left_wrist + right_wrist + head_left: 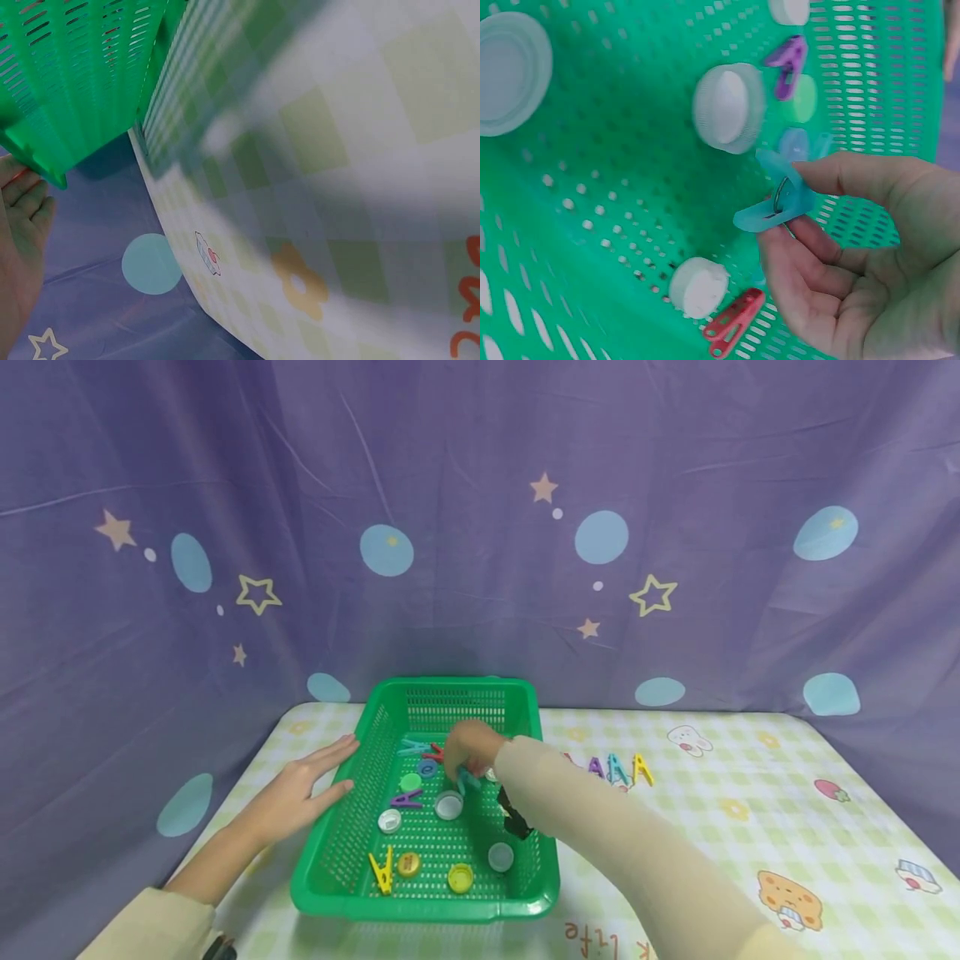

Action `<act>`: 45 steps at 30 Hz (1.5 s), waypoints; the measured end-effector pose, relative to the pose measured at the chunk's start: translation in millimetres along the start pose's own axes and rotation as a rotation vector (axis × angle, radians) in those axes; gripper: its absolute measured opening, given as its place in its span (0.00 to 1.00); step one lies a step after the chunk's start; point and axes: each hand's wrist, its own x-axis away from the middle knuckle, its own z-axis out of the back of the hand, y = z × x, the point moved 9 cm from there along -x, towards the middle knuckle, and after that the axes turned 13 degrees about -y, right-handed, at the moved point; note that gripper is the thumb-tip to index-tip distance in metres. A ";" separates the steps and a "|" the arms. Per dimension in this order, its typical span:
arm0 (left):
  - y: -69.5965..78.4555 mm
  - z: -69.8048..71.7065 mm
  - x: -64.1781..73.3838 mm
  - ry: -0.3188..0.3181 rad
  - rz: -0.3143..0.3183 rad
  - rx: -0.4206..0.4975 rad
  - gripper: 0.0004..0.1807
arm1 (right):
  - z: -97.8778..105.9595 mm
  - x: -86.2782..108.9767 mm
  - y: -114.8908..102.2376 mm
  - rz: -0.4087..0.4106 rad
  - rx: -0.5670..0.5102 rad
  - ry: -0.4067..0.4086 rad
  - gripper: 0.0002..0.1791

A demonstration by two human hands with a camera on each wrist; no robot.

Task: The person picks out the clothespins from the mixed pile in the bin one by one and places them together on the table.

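Note:
A green perforated basket (341, 827) stands on the table and holds several bottle caps and clothes pegs. My right hand (467, 756) is inside it and pinches a teal clothes peg (776, 201) between thumb and fingers, just above the basket floor (615, 195). Close by lie a white cap (726, 106), a purple peg (787, 64), a red peg (733, 322) and another white cap (697, 286). My left hand (303, 789) lies flat with straight fingers against the basket's left wall (67, 82).
On the checked tablecloth (750, 810) right of the basket, several coloured pegs (617, 770) stand in a row. A yellow peg (382, 870) and yellow caps (460, 878) lie at the basket's near end. A purple starred curtain (480, 527) hangs behind the table.

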 end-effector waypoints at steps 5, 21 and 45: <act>0.5 0.5 -0.3 0.002 -0.004 -0.006 0.31 | 10.7 0.8 4.4 0.130 -0.123 -0.020 0.06; -0.9 -2.6 -0.6 -0.008 -0.004 -0.006 0.31 | 13.3 14.0 17.9 0.309 -0.418 -0.240 0.25; -0.9 -1.6 -0.4 0.003 -0.001 -0.010 0.31 | 25.5 52.5 79.4 0.452 -0.591 -0.155 0.12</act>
